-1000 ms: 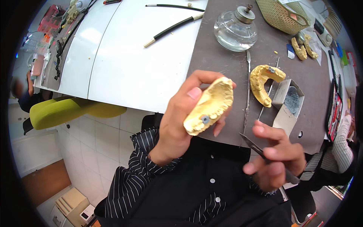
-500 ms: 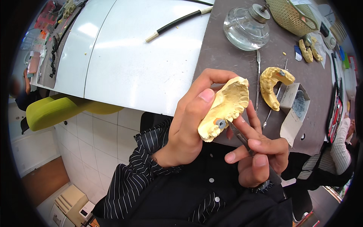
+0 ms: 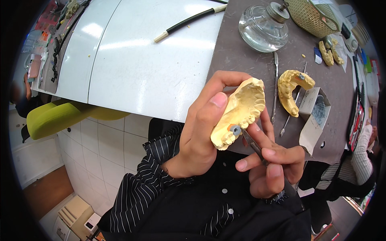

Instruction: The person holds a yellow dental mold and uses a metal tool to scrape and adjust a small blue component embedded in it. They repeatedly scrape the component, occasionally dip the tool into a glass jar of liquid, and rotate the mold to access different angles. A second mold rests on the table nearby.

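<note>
A yellow plaster dental model (image 3: 245, 102) is tilted up in my left hand (image 3: 203, 124), its thumb pressed over the rim and fingers behind. On one tooth of the model sits a grey wax piece (image 3: 235, 129) with a hole in it and a bit of orange beside it. My right hand (image 3: 277, 164) grips a dark metal carving knife (image 3: 256, 146) like a pen. The blade tip is right beside the grey wax, seemingly touching it. Part of the handle is hidden by my right fingers.
On the brown mat lie a second dental model (image 3: 287, 94), a wax carver (image 3: 275, 84), another thin tool (image 3: 289, 116) and an open box with blue-grey material (image 3: 317, 110). Behind stand a glass spirit burner (image 3: 263, 30) and a woven basket (image 3: 311, 16). A black tube (image 3: 189, 21) lies left.
The knife has swung so its blade comes closer to the grey wax, and my right hand has moved slightly left. The held model has turned a little.
</note>
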Motion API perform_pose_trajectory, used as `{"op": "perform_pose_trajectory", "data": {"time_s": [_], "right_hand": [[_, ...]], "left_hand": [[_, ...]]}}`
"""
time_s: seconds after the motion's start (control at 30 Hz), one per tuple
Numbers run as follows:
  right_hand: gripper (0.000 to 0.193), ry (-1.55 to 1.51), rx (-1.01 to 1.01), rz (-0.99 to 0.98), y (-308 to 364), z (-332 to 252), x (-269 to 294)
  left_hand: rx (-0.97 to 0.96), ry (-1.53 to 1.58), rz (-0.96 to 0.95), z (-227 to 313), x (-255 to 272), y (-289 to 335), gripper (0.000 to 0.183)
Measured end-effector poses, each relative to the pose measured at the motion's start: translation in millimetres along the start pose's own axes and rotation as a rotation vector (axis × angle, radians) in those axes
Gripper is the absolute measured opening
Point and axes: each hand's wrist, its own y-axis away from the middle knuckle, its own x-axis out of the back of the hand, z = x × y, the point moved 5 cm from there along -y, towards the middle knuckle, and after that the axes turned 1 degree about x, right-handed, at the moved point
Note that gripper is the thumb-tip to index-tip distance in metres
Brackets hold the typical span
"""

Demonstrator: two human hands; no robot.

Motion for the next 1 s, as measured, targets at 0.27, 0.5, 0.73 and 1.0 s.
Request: {"op": "perform_pose_trajectory", "data": {"time_s": [0.27,0.5,0.73,1.0], "right_hand": [[0.018,0.023,0.073,0.074,0.6,6.4,-5.9],[0.023,-0.118,0.007,0.066,4.5,8.3,-5.1],[0.023,-0.232,-0.04,0.037,8.4,13.4,-6.4],[0.024,-0.071,0.021,0.007,3.2,5.7,-6.0]], "left_hand": [[-0.001,0.024,0.01,-1.2,-0.5,-0.8,0.048],[-0.009,0.026,0.019,-1.6,0.5,0.1,0.048],[-0.018,0.003,0.042,-3.2,2.1,0.9,0.048],[-0.012,0.021,0.018,-3.3,1.3,-0.2,0.048]]}}
